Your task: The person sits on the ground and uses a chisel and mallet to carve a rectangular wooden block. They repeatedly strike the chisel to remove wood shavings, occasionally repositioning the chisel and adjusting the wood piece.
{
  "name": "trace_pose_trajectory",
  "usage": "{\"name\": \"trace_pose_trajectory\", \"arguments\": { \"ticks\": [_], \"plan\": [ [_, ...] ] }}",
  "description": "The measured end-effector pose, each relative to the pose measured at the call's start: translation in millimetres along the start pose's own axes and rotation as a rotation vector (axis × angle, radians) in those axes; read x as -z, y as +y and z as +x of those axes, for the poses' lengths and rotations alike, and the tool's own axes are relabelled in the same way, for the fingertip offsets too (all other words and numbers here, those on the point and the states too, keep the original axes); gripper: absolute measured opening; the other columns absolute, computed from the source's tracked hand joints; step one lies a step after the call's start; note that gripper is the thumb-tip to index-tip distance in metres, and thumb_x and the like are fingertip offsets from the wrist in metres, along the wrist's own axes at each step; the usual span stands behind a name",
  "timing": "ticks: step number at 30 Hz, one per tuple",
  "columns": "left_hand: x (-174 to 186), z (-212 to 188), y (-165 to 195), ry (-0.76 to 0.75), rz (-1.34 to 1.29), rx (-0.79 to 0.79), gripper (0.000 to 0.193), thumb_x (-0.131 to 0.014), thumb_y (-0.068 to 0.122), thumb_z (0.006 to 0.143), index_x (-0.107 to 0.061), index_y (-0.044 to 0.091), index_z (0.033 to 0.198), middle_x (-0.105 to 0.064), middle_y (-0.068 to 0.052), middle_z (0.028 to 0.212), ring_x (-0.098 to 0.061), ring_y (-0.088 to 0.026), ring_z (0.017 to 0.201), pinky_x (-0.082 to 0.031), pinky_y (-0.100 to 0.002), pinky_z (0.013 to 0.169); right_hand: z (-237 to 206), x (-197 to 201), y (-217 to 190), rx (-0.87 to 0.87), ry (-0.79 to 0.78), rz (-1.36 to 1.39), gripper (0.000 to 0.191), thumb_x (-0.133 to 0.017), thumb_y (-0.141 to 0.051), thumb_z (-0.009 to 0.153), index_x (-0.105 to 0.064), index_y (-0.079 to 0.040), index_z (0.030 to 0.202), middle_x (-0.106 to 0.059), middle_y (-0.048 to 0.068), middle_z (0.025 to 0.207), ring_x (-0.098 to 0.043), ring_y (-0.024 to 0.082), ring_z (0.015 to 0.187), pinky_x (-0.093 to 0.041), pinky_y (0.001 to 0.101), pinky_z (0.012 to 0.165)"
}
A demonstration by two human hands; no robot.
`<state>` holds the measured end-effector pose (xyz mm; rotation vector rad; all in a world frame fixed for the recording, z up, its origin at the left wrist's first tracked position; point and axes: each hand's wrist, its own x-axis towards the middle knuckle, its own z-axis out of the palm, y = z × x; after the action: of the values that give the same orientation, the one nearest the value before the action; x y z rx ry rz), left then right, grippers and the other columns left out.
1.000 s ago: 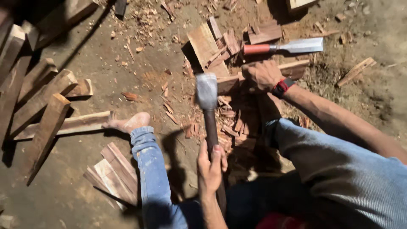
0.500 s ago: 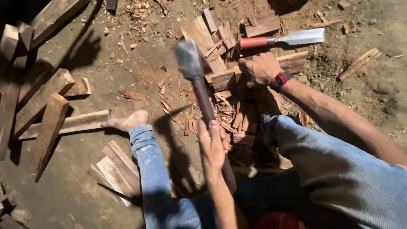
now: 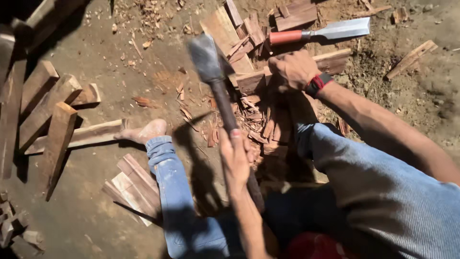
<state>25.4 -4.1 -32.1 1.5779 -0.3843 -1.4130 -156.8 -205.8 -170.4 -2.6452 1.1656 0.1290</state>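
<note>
My left hand (image 3: 235, 158) grips the dark wooden handle of a hammer (image 3: 207, 58). Its blurred metal head is lifted over the dirt, left of a wooden block. My right hand (image 3: 293, 70), with a red and black band at the wrist, presses down on that reddish wooden block (image 3: 251, 82), which lies among chips. A broad chisel (image 3: 320, 32) with a red handle lies on planks just beyond the right hand. My legs in blue jeans stretch out on the ground, and the bare left foot (image 3: 143, 131) rests against a plank.
Split wooden slats (image 3: 48, 105) lie in a row at the left. A small stack of flat pieces (image 3: 135, 188) sits beside my left leg. Wood chips (image 3: 254, 127) cover the ground between my legs. Loose offcuts (image 3: 411, 58) lie at the upper right.
The hammer head has swung from above the block toward the upper left. My right hand stays on the block. The chisel has not moved.
</note>
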Motion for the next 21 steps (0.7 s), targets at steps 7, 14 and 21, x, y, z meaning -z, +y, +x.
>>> {"name": "trace_pose_trajectory", "arguments": {
  "ticks": [7,14,21],
  "plan": [
    [12.9,-28.9,14.4,-0.095,-0.078,-0.219,0.028,-0.040,0.028,0.112,-0.047,0.004,0.125,-0.050,0.002,0.076,-0.046,-0.005,0.055,-0.037,-0.020,0.045,9.1,6.5,1.7,-0.099,-0.217,-0.040,0.080,-0.084,-0.062,0.072,-0.056,-0.023,0.137,-0.071,0.011,0.082,-0.071,0.031,0.069,-0.053,0.0438,0.059],
    [-14.1,11.3,-10.6,-0.077,0.007,0.023,0.023,-0.044,0.028,0.109,-0.045,0.006,0.114,-0.047,0.001,0.070,-0.043,-0.007,0.048,-0.035,-0.021,0.039,-0.7,-3.3,5.0,-0.090,-0.070,0.024,0.083,-0.085,-0.061,0.065,-0.059,-0.021,0.133,-0.072,0.011,0.089,-0.070,0.032,0.068,-0.054,0.0440,0.059],
    [3.7,-29.7,30.4,-0.104,-0.025,-0.302,0.030,-0.044,0.030,0.111,-0.047,0.007,0.130,-0.050,0.002,0.076,-0.045,-0.004,0.056,-0.038,-0.020,0.046,4.8,-9.2,7.4,-0.069,-0.089,-0.011,0.073,-0.082,-0.049,0.075,-0.059,-0.021,0.139,-0.072,0.011,0.084,-0.069,0.030,0.064,-0.053,0.0437,0.056]
  ]
}}
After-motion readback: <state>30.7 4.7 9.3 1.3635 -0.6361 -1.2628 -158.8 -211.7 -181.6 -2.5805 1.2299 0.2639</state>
